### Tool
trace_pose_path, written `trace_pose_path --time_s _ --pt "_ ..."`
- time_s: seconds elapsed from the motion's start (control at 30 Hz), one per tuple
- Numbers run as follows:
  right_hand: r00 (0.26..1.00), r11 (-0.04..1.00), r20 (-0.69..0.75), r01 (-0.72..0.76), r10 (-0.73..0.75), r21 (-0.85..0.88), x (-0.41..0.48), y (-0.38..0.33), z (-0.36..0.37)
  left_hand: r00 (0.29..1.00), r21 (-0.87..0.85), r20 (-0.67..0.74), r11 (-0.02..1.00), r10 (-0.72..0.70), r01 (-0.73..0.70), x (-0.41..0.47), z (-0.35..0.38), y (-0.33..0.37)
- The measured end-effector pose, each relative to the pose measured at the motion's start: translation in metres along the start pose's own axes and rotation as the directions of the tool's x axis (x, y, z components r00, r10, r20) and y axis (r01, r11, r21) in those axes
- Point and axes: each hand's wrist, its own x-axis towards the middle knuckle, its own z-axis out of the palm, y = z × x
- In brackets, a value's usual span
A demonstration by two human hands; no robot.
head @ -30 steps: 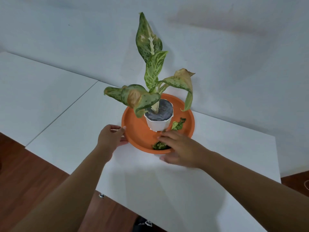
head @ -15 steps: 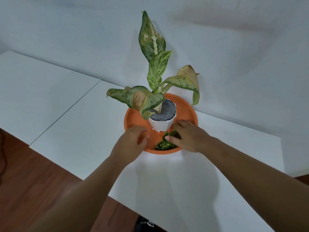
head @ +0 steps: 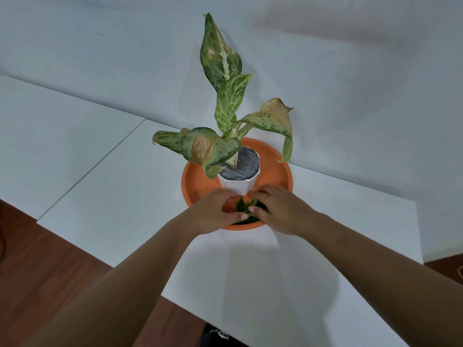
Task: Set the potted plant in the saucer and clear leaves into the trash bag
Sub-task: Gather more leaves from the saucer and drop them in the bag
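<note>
A speckled green plant in a white pot (head: 239, 182) stands upright inside the orange saucer (head: 278, 169) on the white table. Loose green leaves (head: 246, 209) lie in the saucer's near part, in front of the pot. My left hand (head: 216, 212) and my right hand (head: 280, 209) are both in the saucer, cupped around the leaves from either side, fingers curled and touching them. Part of the leaf pile is hidden under my fingers. No trash bag is in view.
The white table (head: 125, 196) reaches a white wall behind the saucer; a second white table (head: 50, 136) joins it on the left. Brown wooden floor (head: 50, 271) lies below the near table edge.
My left hand left the saucer's outer rim and moved into the saucer. Both hands closed in on the loose leaves, gathering them into one pile in front of the pot.
</note>
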Motion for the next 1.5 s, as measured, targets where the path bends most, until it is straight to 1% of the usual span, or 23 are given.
trace_pose_path --time_s 0.03,0.13,0.27,0.33,0.47,0.57,0.63,0.73,0.8,0.87,0.93,0.97,1.07,1.13,1.27,1.37,1.5 --pt "1.0 0.999 0.021 0.022 -0.022 0.023 -0.001 -0.002 0.001 1.0 -0.012 0.012 1.0 -0.001 0.002 0.002 0.0 0.001" --pt "0.995 0.982 0.064 0.058 -0.071 0.18 -0.004 -0.006 -0.004 0.999 -0.006 0.051 1.0 -0.015 0.015 0.006 -0.002 0.002" --pt "0.996 0.973 0.068 0.039 -0.056 0.227 0.001 0.002 -0.024 0.996 -0.007 0.086 0.999 -0.032 0.033 0.011 -0.004 0.006" --pt "0.996 0.969 0.086 0.01 -0.032 0.246 0.004 0.009 -0.037 0.997 0.019 0.065 0.999 -0.03 0.029 0.012 -0.002 0.007" --pt "0.979 0.96 0.178 -0.14 0.098 0.243 0.009 0.023 -0.052 1.0 0.073 -0.006 0.997 -0.006 0.006 0.009 0.003 0.006" --pt "0.957 0.956 0.276 -0.156 0.085 0.247 0.011 0.019 -0.05 0.998 0.129 -0.042 0.991 0.051 -0.045 0.008 0.008 0.008" --pt "0.955 0.956 0.293 -0.13 0.05 0.262 0.013 0.012 -0.045 0.994 0.179 -0.068 0.981 0.086 -0.072 0.009 0.01 0.01" --pt "0.965 0.977 0.263 -0.064 0.009 0.201 0.016 0.001 -0.034 0.989 0.233 -0.112 0.97 0.094 -0.066 0.008 0.008 0.008" --pt "0.971 0.971 0.237 -0.059 0.003 0.23 0.017 -0.003 -0.027 0.988 0.242 -0.136 0.969 0.076 -0.041 0.006 0.003 0.004" --pt "0.977 0.952 0.213 -0.056 -0.01 0.302 0.017 -0.005 -0.024 0.992 0.138 -0.119 0.99 0.029 -0.012 0.003 -0.003 0.0" --pt "0.981 0.941 0.191 -0.052 -0.013 0.334 0.016 -0.003 -0.025 0.999 0.017 -0.043 1.0 -0.01 0.011 0.0 -0.008 -0.001" --pt "0.981 0.941 0.193 -0.056 -0.01 0.335 0.015 -0.001 -0.027 1.0 0.004 -0.009 1.0 -0.017 0.018 0.0 -0.01 0.0" --pt "0.98 0.96 0.2 -0.056 0.001 0.273 0.016 -0.002 -0.027 1.0 0.08 0.014 0.997 -0.014 0.013 0.002 -0.008 0.005" --pt "0.987 0.974 0.16 -0.039 0.003 0.222 0.019 -0.006 -0.023 1.0 0.115 -0.01 0.993 -0.001 0.002 0.004 -0.005 0.01" --pt "0.997 0.979 0.082 -0.007 -0.01 0.205 0.023 -0.01 -0.009 0.998 0.246 -0.042 0.968 0.052 -0.04 0.006 0.0 0.015" --pt "0.999 0.973 0.034 -0.006 -0.002 0.231 0.023 -0.009 -0.001 0.994 0.251 -0.099 0.968 0.053 -0.026 0.006 0.001 0.015" --pt "0.998 0.943 -0.003 -0.065 0.07 0.325 0.021 -0.008 0.001 0.986 0.226 -0.164 0.973 -0.015 0.053 0.008 0.001 0.013"
